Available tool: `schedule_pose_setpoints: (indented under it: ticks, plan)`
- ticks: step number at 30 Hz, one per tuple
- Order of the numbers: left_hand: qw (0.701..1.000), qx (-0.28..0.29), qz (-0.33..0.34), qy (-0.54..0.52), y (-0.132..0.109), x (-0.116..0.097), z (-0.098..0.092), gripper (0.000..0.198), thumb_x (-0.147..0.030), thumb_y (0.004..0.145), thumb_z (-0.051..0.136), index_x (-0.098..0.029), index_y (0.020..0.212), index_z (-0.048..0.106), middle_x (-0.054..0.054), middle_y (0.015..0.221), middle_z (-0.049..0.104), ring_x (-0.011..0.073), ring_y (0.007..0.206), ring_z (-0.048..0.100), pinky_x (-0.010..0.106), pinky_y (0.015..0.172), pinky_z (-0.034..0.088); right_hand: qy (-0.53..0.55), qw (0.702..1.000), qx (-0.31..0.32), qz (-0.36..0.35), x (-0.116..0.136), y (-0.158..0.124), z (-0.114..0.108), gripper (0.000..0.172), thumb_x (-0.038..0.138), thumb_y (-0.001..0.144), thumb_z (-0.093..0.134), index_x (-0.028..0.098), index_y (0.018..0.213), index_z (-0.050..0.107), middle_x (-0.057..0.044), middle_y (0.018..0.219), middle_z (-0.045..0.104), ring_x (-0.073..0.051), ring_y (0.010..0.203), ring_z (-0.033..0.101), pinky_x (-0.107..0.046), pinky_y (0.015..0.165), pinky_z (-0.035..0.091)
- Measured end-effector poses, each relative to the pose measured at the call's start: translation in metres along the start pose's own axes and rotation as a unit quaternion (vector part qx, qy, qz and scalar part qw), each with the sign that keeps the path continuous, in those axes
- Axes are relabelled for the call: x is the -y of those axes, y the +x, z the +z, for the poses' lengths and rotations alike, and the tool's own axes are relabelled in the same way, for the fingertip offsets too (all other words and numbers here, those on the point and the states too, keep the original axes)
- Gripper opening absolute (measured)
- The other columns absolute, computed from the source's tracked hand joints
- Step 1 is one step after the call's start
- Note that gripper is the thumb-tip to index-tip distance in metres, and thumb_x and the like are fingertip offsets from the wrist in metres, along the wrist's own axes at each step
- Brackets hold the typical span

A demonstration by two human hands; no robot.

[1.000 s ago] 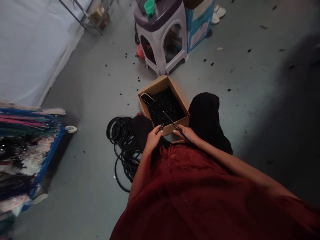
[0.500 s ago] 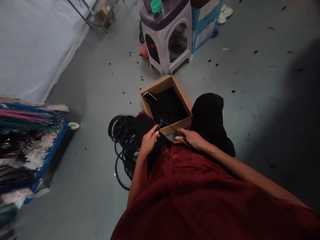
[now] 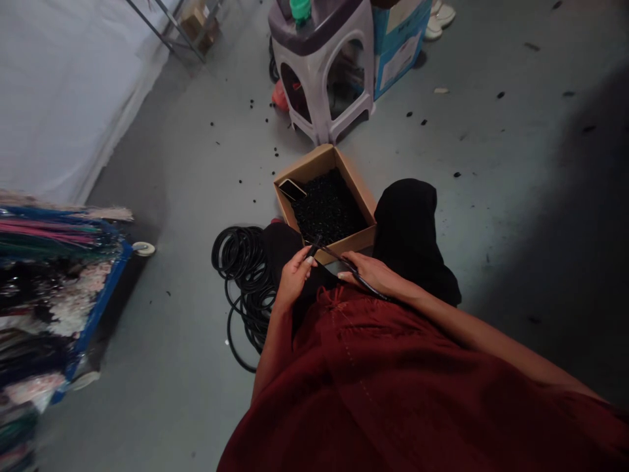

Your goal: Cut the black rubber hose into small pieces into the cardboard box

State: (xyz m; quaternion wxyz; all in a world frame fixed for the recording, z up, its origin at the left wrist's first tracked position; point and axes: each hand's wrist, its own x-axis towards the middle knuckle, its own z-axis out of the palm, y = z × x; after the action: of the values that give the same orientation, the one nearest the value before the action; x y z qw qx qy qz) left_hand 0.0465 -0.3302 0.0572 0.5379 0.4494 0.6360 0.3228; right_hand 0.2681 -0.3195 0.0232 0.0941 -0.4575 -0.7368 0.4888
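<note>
My left hand [image 3: 293, 275] is closed, thumb and fingers pinching a short black tube-like piece [image 3: 315, 245] that sticks out over the near edge of a cardboard box [image 3: 354, 244]. My right hand [image 3: 366, 270] is closed on a long, slim dark tool [image 3: 358, 278]. Its narrow tip touches or nearly touches the black piece; its exact kind is hard to make out. Inside the box lies a heap of small black pieces [image 3: 327, 206], with a phone [image 3: 292, 190] resting at the left. Loops of black tubing [image 3: 240, 262] hang or lie beside my left leg.
Beyond the box stands a purple-grey plastic stool [image 3: 322, 72] bearing a green-capped bottle [image 3: 301, 10]. A blue carton [image 3: 400, 52] is beside it. At left is a wheeled blue rack [image 3: 93, 314] with bundled materials. Small black bits dot the grey floor [image 3: 196, 183].
The tip of the dark tool has come closer to the black piece, and my right hand has shifted slightly left. My left hand keeps its pinch. The view has moved slightly.
</note>
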Motion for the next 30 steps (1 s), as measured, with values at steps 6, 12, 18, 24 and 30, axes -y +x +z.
schedule_pose_setpoints:
  ticks: [6,12,18,24,30]
  plan:
    - [1.0,-0.002,-0.009,-0.022,-0.0001,0.0047,0.0054,0.054,-0.044,0.082,0.061,-0.014,0.127,0.059,0.003,0.081,0.064,0.0073,0.058,0.044,0.021,0.055,0.036,-0.001,1.0,-0.02,-0.004,0.0055,0.0021,-0.0006,0.049,0.053,0.09,0.05,0.018,0.125,0.051,-0.014,0.119,0.061,-0.027,0.104,0.06,-0.037,0.086,0.046]
    - [0.999,0.012,-0.005,-0.035,0.0,0.0066,0.0048,0.055,-0.044,0.082,0.062,-0.014,0.128,0.059,0.003,0.082,0.064,0.0072,0.059,0.044,0.021,0.055,0.037,0.007,1.0,-0.026,-0.008,0.0057,0.0013,-0.0001,0.049,0.053,0.09,0.051,0.017,0.124,0.051,-0.015,0.12,0.06,-0.028,0.105,0.06,-0.039,0.087,0.046]
    - [0.998,0.025,0.0,-0.05,-0.0013,0.0059,0.0026,0.052,-0.042,0.083,0.062,-0.015,0.127,0.06,0.002,0.082,0.063,0.0067,0.06,0.043,0.021,0.057,0.037,0.017,0.999,-0.018,-0.024,0.0046,-0.0001,-0.0007,0.055,0.056,0.089,0.051,0.017,0.127,0.049,-0.015,0.12,0.06,-0.028,0.103,0.06,-0.039,0.085,0.047]
    - [0.999,0.026,-0.008,-0.033,-0.0012,0.0067,0.0005,0.052,-0.042,0.084,0.061,-0.015,0.128,0.06,0.002,0.083,0.063,0.007,0.061,0.043,0.021,0.058,0.037,0.001,1.0,-0.02,-0.017,0.0057,-0.0004,-0.0009,0.051,0.054,0.09,0.05,0.018,0.125,0.05,-0.015,0.121,0.059,-0.028,0.106,0.059,-0.038,0.087,0.046]
    - [0.999,0.035,-0.006,0.033,-0.0025,-0.0027,0.0016,0.054,-0.038,0.086,0.057,-0.01,0.132,0.057,0.003,0.083,0.064,0.0072,0.061,0.042,0.021,0.057,0.038,0.0,0.999,-0.043,-0.03,0.0063,0.0017,-0.0004,0.054,0.053,0.089,0.052,0.017,0.129,0.049,-0.015,0.119,0.058,-0.028,0.108,0.057,-0.04,0.091,0.045]
